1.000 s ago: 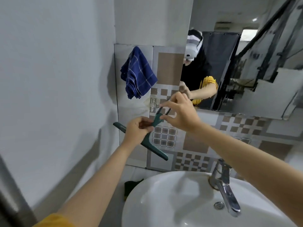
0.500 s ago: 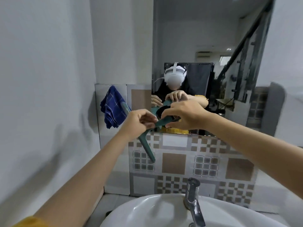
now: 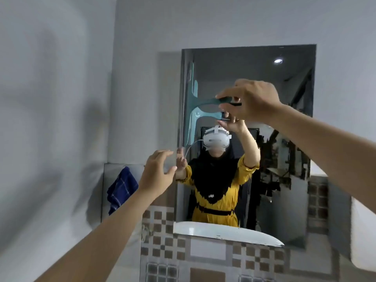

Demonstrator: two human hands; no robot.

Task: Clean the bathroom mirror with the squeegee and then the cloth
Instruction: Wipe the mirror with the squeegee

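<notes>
A teal squeegee (image 3: 195, 96) stands with its blade upright against the left edge of the bathroom mirror (image 3: 284, 139), near the top. My right hand (image 3: 250, 102) grips its handle, raised high in front of the glass. Lower down, my left hand (image 3: 158, 176) hovers by the mirror's left edge with fingers apart and nothing in it. A blue checked cloth (image 3: 120, 190) hangs on the tiled wall left of the mirror, below my left hand. The mirror reflects a person in a yellow top with both arms raised.
Patterned brown and white tiles (image 3: 203, 257) cover the wall under the mirror. A plain grey wall (image 3: 50, 119) closes in on the left. The sink shows only as a reflection at the mirror's bottom.
My right hand lifted the squeegee from chest height up to the mirror's upper left edge. My left hand let go of it and now hangs open lower down. The view tilted upward.
</notes>
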